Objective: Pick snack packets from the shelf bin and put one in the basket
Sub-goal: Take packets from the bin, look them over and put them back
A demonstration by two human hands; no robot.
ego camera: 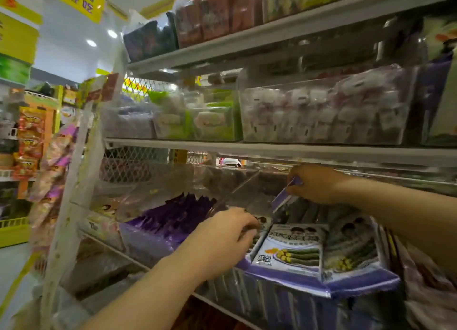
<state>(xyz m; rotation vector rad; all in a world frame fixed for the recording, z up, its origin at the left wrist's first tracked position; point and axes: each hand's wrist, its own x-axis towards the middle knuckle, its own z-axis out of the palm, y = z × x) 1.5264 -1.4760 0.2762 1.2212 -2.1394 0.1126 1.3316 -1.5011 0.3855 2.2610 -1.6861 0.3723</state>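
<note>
A clear shelf bin (358, 284) at centre right holds several purple-and-white snack packets (291, 250) that show green rolls. My right hand (314, 183) reaches deep into the bin and pinches the top edge of one purple packet (284, 196), tilted up out of the row. My left hand (222, 240) is at the bin's near left corner, its fingers curled round the top of a front packet. No basket is in view.
A neighbouring bin (168, 221) to the left holds dark purple packets. A shelf (272, 150) with clear bins of pale sweets runs just above my right hand. The white shelf upright (74, 181) stands at left, with an aisle and yellow racks (14, 230) beyond.
</note>
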